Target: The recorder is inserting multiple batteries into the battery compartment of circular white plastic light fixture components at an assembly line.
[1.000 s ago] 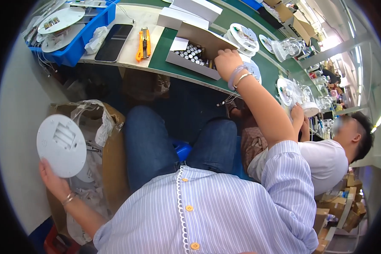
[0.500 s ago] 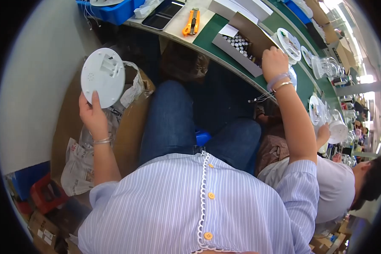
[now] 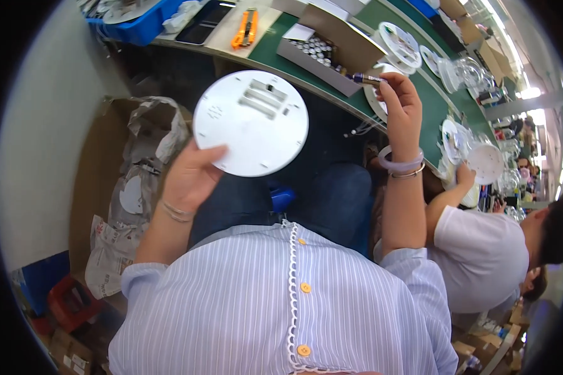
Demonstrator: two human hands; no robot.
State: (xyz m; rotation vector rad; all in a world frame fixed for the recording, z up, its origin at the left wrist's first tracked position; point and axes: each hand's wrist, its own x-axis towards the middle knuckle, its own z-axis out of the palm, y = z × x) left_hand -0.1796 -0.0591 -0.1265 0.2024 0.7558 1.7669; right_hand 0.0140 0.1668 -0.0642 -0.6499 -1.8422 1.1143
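Observation:
My left hand (image 3: 191, 175) holds a round white plastic disc (image 3: 251, 122) by its lower left edge, with slots and ribs on the face turned toward me. My right hand (image 3: 399, 100) is raised over the edge of the green bench (image 3: 350, 87) and pinches a small dark cylinder like a battery (image 3: 364, 79) between thumb and fingers. Just beyond it stands an open cardboard box (image 3: 331, 47) filled with several more such cylinders. A bracelet (image 3: 403, 167) sits on my right wrist.
An orange cutter (image 3: 245, 28), a black phone (image 3: 206, 28) and a blue bin (image 3: 137, 25) lie on the bench at far left. A large carton with plastic bags (image 3: 141, 156) stands on the floor at my left. A co-worker in a white shirt (image 3: 481, 250) sits at my right.
My left hand has brought the white disc up from beside the carton to in front of me. My right hand has lifted out of the box with a small cylinder.

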